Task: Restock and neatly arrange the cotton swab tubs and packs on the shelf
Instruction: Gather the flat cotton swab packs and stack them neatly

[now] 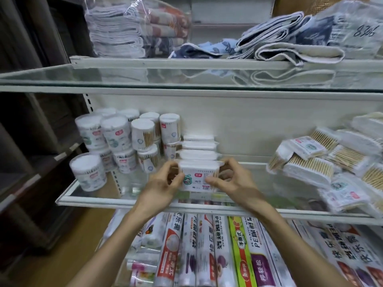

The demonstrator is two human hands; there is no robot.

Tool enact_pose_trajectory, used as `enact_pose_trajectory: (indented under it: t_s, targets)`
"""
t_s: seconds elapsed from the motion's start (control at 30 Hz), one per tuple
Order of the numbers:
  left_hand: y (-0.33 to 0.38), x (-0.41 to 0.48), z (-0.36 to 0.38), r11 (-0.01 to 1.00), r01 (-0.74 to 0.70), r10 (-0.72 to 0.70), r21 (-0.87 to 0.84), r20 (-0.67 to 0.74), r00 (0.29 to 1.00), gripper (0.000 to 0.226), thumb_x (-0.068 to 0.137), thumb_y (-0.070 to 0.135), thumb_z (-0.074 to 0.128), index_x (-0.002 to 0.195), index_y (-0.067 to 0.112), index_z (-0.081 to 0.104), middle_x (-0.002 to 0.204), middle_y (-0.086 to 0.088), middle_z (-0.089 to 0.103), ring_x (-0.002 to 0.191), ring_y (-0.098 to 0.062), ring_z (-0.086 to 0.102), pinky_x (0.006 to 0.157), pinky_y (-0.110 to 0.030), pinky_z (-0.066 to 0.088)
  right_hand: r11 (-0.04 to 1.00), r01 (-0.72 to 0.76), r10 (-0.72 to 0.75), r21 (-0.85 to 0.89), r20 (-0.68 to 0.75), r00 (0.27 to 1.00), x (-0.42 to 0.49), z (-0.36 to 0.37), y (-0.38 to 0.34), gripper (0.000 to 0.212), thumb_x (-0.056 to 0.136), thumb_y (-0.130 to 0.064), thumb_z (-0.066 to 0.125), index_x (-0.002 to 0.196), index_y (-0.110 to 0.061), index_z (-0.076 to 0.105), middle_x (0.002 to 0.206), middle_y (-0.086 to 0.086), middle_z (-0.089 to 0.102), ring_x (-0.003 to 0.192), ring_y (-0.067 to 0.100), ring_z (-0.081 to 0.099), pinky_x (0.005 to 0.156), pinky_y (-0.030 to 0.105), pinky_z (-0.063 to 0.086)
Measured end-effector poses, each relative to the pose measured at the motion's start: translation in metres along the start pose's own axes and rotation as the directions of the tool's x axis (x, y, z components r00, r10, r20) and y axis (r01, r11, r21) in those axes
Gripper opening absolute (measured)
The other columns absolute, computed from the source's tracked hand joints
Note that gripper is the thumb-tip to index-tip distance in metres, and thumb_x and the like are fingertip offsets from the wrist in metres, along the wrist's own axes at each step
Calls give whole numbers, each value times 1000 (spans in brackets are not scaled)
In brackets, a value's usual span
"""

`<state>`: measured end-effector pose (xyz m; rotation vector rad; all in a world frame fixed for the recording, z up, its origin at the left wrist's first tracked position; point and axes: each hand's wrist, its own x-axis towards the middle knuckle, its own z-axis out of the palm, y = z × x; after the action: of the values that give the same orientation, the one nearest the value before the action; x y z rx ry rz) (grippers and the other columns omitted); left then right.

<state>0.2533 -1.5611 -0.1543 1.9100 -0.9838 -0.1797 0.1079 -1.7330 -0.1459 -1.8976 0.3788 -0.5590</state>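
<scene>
Your left hand (165,181) and right hand (230,179) pinch the front pack (196,179) by its two ends, thumbs on the label face, fingers curled behind; it stands upright at the front of a row of packs (198,149) running back toward twelve o'clock on the glass shelf (93,198). At ten o'clock the tubs (124,135) are stacked two high and look fairly tidy, with one tub (89,172) standing alone at nine. At three o'clock a heap of packs (323,158) lies tilted and overlapping: that is the bulk of the work left, by my reading. So you are partway: tubs up, one row begun, heap unsorted. Bare glass between row and heap gives room for more rows. Overhead, folded towels (269,48); below, at six, plastic wrap boxes (217,251). Nothing blocks your reach.
</scene>
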Motion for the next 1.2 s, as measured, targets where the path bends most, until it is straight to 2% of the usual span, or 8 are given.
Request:
enact_pose_trajectory:
  t_s: [0.17, 0.37, 0.57, 0.63, 0.7, 0.87, 1.07, 1.2]
  targets:
    - [5, 5, 0, 996, 90, -90, 14, -8, 996, 15, 99, 30, 56, 114, 28, 54, 103, 5, 67, 93, -11, 66, 80, -33, 55, 1000, -9, 8, -15, -43, 999, 7, 8, -1, 42, 80, -31, 81, 111, -19, 56, 104, 0, 69, 89, 12, 69, 76, 37, 62]
    - [11, 9, -3, 997, 68, -69, 41, 24, 997, 23, 99, 29, 55, 122, 24, 52, 108, 8, 69, 93, -4, 67, 83, -31, 57, 998, 1, -7, -67, -79, 997, 15, 11, -1, 40, 83, -28, 78, 114, -19, 54, 105, -10, 67, 90, -7, 64, 73, 12, 53]
    - [13, 8, -2, 995, 98, -98, -19, 46, 994, 27, 95, 34, 60, 119, 29, 51, 113, 7, 68, 106, -14, 66, 93, -41, 56, 994, -10, 4, -112, -55, 998, 15, 6, -2, 45, 81, -32, 79, 116, -20, 53, 107, -10, 66, 95, 5, 65, 79, 21, 57]
    - [13, 7, -2, 994, 111, -111, -14, 13, 994, 54, 87, 50, 61, 134, 30, 44, 131, 5, 60, 121, -15, 59, 103, -46, 50, 996, -5, 1, -93, -38, 999, 13, 3, -3, 50, 78, -36, 81, 116, -21, 52, 107, -7, 65, 94, 6, 66, 83, 27, 58]
    - [18, 5, -1, 997, 77, -75, 10, -84, 994, 69, 86, 53, 62, 145, 29, 35, 145, 4, 48, 130, -16, 49, 109, -48, 44, 995, 4, -9, -100, -46, 999, 10, -4, -5, 58, 75, -48, 78, 119, -21, 51, 110, -7, 62, 97, 8, 64, 84, 28, 58]
    - [50, 6, 7, 973, -228, 231, 45, -300, 926, 44, 94, 30, 59, 136, 23, 46, 138, 1, 44, 121, -8, 45, 105, -26, 37, 989, 68, -92, -132, -178, 980, 3, -40, -11, 49, 88, -48, 63, 122, -13, 57, 109, -4, 63, 98, 5, 62, 78, 12, 51]
    - [95, 26, 58, 913, -408, 397, -9, -205, 894, 25, 95, 21, 61, 117, 31, 56, 116, 12, 56, 109, 4, 55, 92, -12, 45, 950, 83, -217, -302, -443, 870, -4, -122, 4, 8, 93, -22, 68, 100, -19, 65, 92, -9, 67, 83, 1, 62, 71, 10, 47]
    - [121, 52, 114, 936, -336, 339, -102, 9, 941, 30, 95, 26, 64, 123, 30, 53, 120, 11, 57, 108, -3, 58, 92, -19, 47, 953, 12, -183, -303, -545, 818, -18, -175, 15, 3, 93, -18, 67, 96, -20, 66, 87, -9, 68, 79, 0, 62, 74, 17, 50]
